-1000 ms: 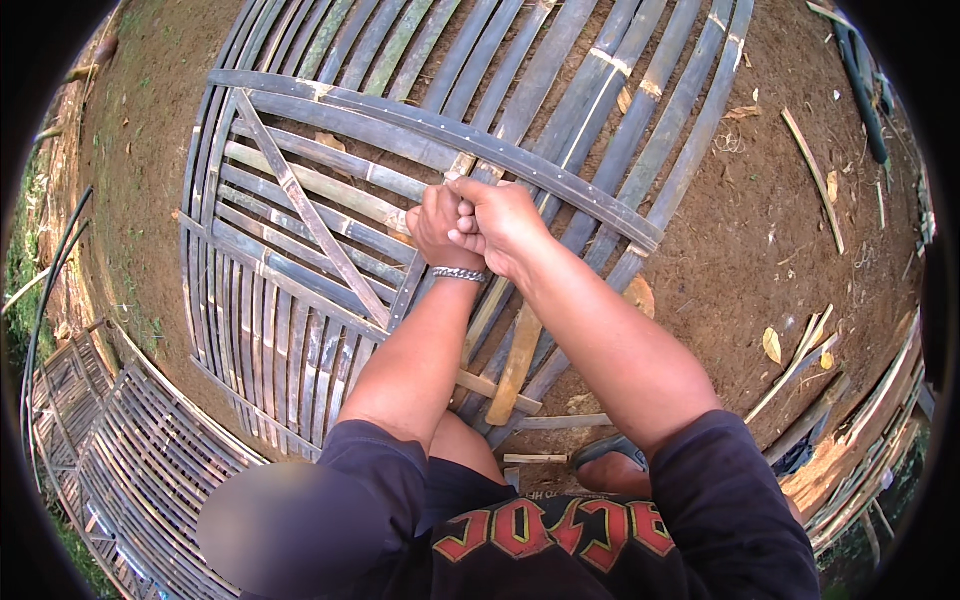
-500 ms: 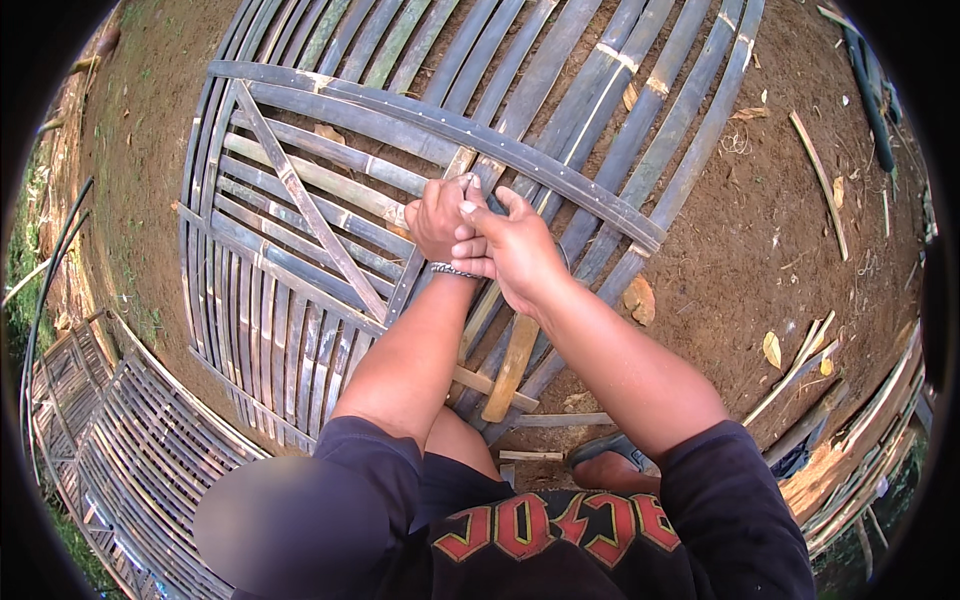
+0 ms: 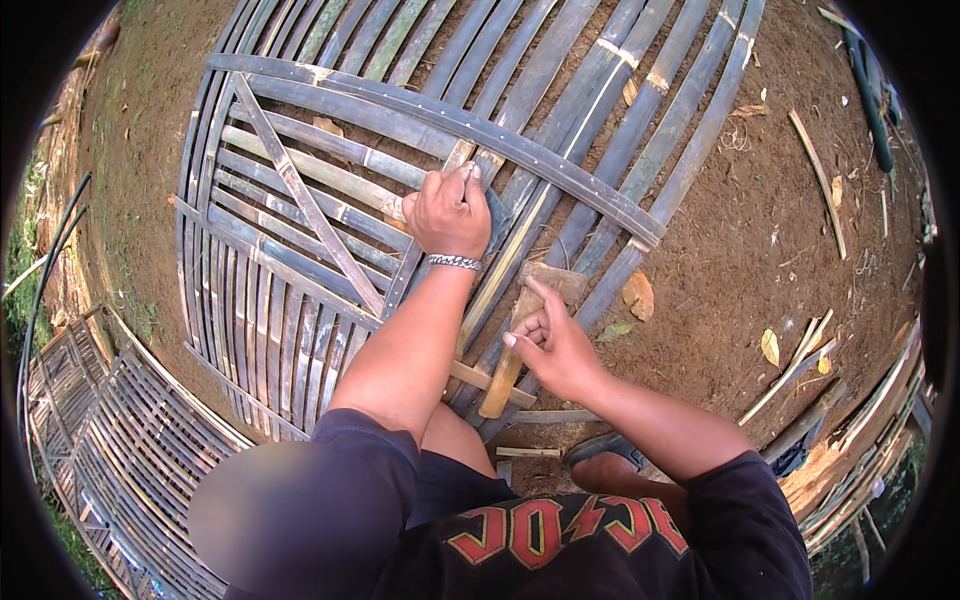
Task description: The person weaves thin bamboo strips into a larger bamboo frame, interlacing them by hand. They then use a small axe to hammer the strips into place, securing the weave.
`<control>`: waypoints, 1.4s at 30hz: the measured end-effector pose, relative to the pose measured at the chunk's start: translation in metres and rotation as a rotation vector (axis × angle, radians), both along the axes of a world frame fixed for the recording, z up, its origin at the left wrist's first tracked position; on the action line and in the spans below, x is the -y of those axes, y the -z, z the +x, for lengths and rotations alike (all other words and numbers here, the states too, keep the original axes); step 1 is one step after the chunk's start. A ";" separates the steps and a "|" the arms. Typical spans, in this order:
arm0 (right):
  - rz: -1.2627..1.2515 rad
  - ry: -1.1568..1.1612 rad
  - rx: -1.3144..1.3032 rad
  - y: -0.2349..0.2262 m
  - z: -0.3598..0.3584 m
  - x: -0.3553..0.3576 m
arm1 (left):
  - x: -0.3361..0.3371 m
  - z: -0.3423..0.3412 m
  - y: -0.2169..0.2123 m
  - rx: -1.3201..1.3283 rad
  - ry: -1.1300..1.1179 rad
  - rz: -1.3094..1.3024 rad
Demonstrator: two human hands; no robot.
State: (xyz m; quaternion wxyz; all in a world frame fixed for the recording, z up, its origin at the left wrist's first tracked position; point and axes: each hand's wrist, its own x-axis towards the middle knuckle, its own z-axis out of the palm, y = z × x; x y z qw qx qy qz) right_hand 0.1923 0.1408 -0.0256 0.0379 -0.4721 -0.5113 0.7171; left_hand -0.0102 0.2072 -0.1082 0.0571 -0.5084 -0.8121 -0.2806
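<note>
- Bamboo panel (image 3: 300, 300), left of frame: a lattice of grey split slats lying flat on bare earth (image 3: 740, 250), with one diagonal brace and a curved cross rail (image 3: 520, 150) studded with a row of small nail heads. A second panel (image 3: 110, 440) lies apart at the lower left edge.
- Your left hand (image 3: 450, 212): closed in a fist just below the cross rail, knuckles up, thumb and fingertips pinched together on something small at the rail; you cannot tell from this view what the pinch holds. A metal bracelet (image 3: 455, 262) sits at the wrist. A second ago both hands were clasped together at this spot; now only this one remains there.
- Change, centre: your right hand (image 3: 555, 345) has left the clasp and dropped down toward you. By my reading, the two-handed step at the rail is over and the work passes to the tool.
- Wooden mallet (image 3: 520, 330): a pale, flat-headed club lying across the slats, handle pointing toward your knees, head just below the left wrist. Your right hand is half open, fingers curled loosely over the handle, touching it but not yet closed on it.
- Right of frame: bamboo offcuts (image 3: 815, 180), dry leaves (image 3: 770, 348) and stacked strips (image 3: 860, 450) on the ground, well apart from the work.
</note>
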 end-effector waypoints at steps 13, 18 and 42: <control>0.151 -0.017 0.059 -0.007 0.037 0.021 | 0.000 -0.008 0.002 0.098 0.023 -0.022; 0.183 0.006 0.054 -0.001 0.041 0.033 | -0.002 -0.008 0.007 0.147 0.035 0.043; 0.443 -0.285 0.230 0.000 0.097 0.085 | -0.004 -0.005 0.001 0.066 0.047 0.040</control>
